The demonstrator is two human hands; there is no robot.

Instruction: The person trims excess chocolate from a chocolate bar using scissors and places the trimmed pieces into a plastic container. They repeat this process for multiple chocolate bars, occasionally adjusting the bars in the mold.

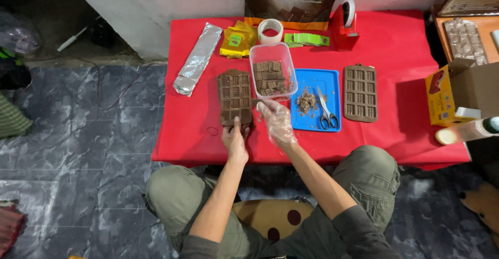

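Pinning the brown chocolate mould (234,96) at its near end, the left hand (235,140) presses flat, grip closed on it. The mould's long axis runs away from the person. The gloved right hand (275,118), just beside it, pinches a small chocolate piece (255,102).

A clear, crinkled plastic glove covers the right hand (276,121); the left hand (235,142) is bare. Dark grey sleeves are pushed up, above olive-green trousers.
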